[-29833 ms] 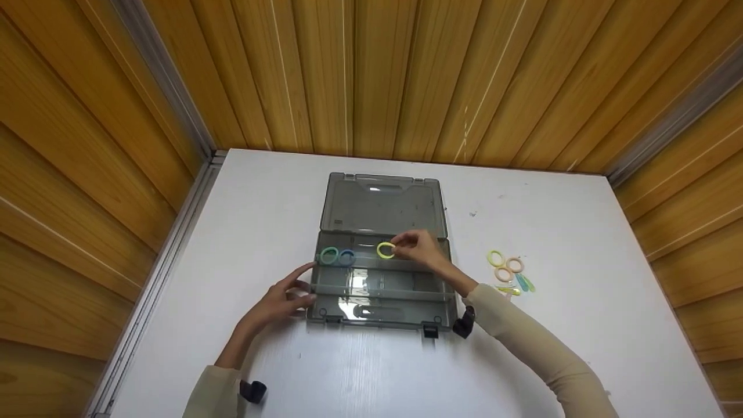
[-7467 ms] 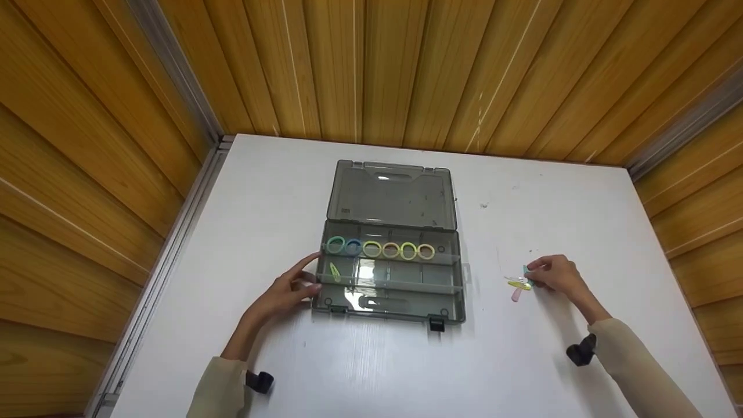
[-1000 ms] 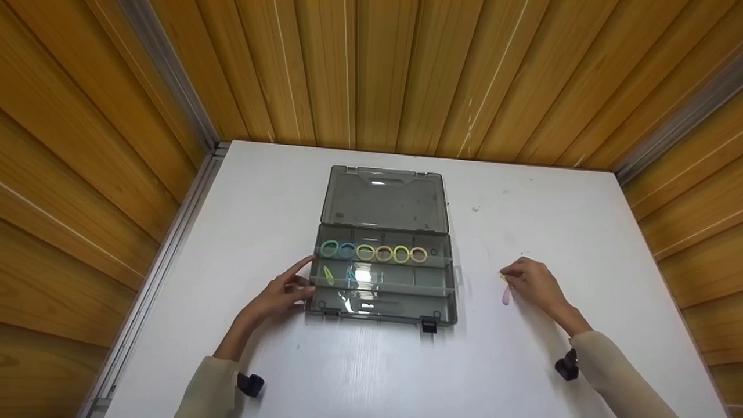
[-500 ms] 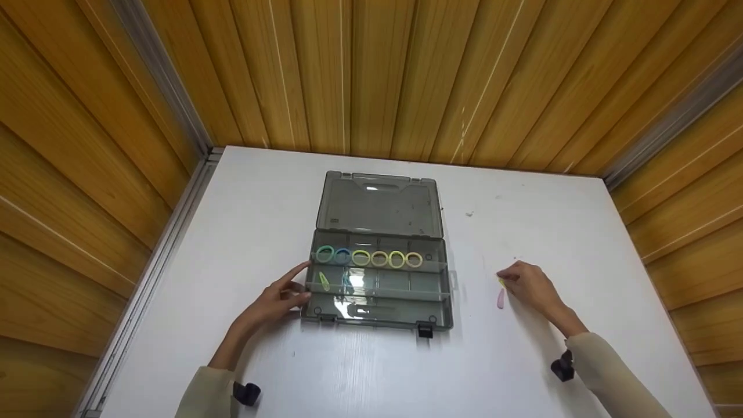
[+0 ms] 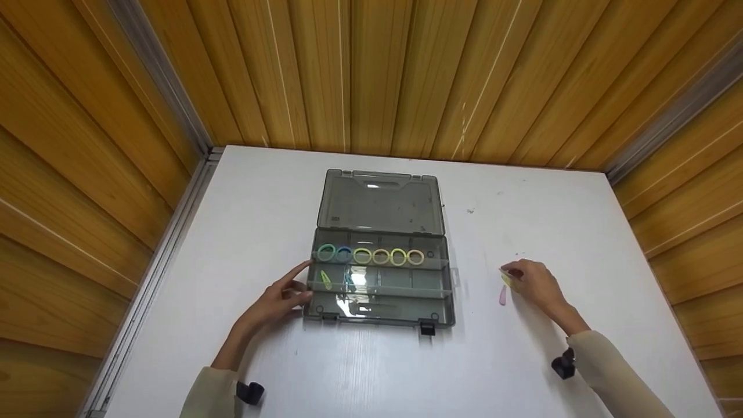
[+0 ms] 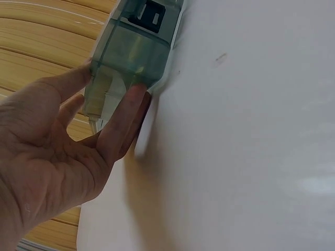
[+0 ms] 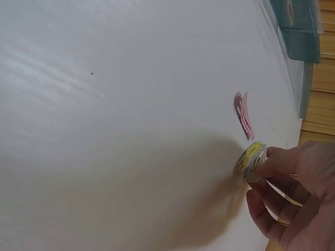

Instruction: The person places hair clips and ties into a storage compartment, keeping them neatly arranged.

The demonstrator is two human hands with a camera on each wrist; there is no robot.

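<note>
In the head view, my left hand (image 5: pixel 280 300) rests its index finger and thumb on the left side wall of a grey see-through plastic case (image 5: pixel 380 320), whose lid (image 5: pixel 380 203) lies back. The left wrist view shows these fingers spread against the case's end. My right hand (image 5: pixel 537 283) pinches a yellow and pale snap hair clip (image 7: pixel 254 161) above the table; whether it is one clip or two I cannot tell. A pink hair clip (image 5: pixel 503 295) lies just beside that hand. Several coloured hair ties (image 5: pixel 363 256) stand in the case's back row.
In the case's middle row lie a yellow-green hair clip (image 5: pixel 326 280) and a teal hair clip (image 5: pixel 349 280), partly lost in glare. A black latch (image 5: pixel 428 328) sticks out at the front. Wooden panels (image 5: pixel 371 75) wall in the white table (image 5: pixel 371 371).
Since the first frame, hair ties and clips have gone from the table's right into the case. In the last second my right hand has taken the yellow clip from beside the pink one.
</note>
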